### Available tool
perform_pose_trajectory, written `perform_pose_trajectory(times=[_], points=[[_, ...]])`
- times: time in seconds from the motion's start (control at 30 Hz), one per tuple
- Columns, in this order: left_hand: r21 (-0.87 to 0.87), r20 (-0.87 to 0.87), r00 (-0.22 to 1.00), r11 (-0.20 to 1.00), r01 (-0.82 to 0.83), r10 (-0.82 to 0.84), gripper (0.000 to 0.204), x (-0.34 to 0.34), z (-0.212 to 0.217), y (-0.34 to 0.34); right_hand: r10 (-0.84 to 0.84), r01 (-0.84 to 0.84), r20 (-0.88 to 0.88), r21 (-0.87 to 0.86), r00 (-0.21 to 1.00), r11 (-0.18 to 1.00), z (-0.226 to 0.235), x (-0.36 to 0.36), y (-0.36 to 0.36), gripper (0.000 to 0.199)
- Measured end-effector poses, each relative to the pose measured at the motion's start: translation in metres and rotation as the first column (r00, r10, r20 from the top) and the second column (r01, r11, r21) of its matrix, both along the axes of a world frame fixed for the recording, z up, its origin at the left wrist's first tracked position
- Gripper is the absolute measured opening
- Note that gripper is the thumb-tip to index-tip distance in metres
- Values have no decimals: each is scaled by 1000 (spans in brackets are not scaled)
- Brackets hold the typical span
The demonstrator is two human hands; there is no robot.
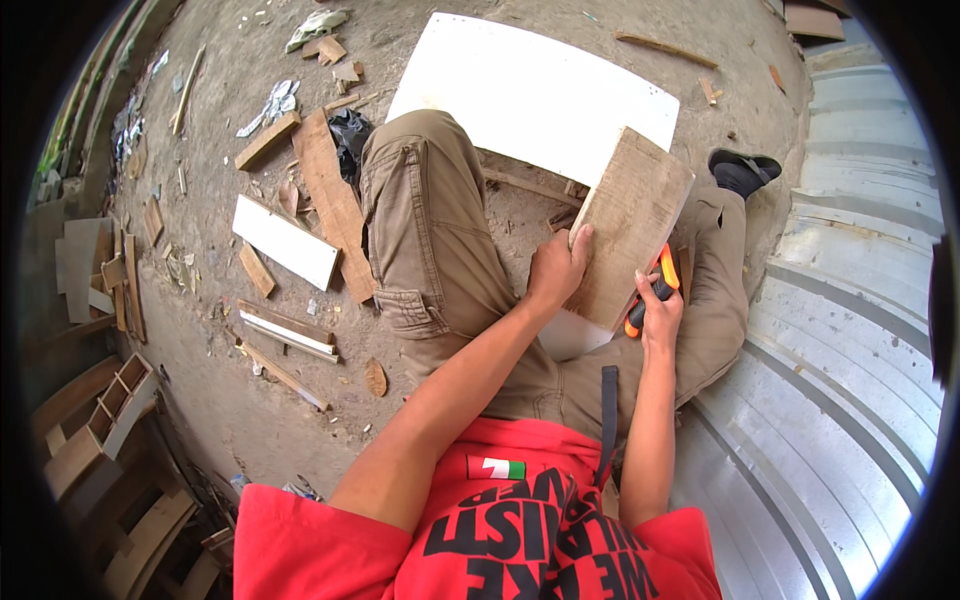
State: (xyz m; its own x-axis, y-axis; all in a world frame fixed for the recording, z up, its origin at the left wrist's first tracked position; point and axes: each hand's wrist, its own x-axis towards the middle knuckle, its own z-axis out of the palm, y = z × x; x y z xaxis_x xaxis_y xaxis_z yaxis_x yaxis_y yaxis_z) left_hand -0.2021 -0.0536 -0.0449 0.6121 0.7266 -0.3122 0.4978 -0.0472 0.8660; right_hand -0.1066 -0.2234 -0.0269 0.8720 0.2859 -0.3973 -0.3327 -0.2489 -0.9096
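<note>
A worn wooden board (635,215) stands tilted in front of me, over my legs. My left hand (560,268) is closed on the board's left edge, with the thumb on its face. At the board's right edge, my right hand (658,312) is closed around the orange-and-black handle of what looks like a handsaw (668,268). Its blade is hidden from view. A large white panel (530,90) lies on the ground just beyond the board, partly covered by the board's upper left side.
Left of my knee lie a brown plank (330,205), a white strip (286,243), a black plastic bag (350,135) and several wood scraps. Corrugated metal sheeting (840,330) runs along my right. Stacked wooden pieces (130,480) stand at the lower left.
</note>
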Motion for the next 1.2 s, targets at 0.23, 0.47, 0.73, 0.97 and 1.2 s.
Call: perform_pose_trajectory(times=[0.23,0.47,0.73,0.97,1.2], points=[[14,-28,1000,1000,10,-10,60,1,1,2,-10,9,-27,-8,1000,1000,4,-1,4,19],[1,-7,1000,1000,-1,1,60,0,0,0,-32,32,-1,-44,999,999,1,-5,2,22],[-14,-57,998,1000,24,-24,57,0,2,0,-179,164,128,119,976,979,12,29,35,13],[8,7,1000,1000,-3,3,54,0,1,0,-201,196,239,46,950,980,-6,93,58,14],[-5,-9,1000,1000,-1,1,52,-1,0,0,-189,199,206,-29,960,980,-6,96,58,13]])
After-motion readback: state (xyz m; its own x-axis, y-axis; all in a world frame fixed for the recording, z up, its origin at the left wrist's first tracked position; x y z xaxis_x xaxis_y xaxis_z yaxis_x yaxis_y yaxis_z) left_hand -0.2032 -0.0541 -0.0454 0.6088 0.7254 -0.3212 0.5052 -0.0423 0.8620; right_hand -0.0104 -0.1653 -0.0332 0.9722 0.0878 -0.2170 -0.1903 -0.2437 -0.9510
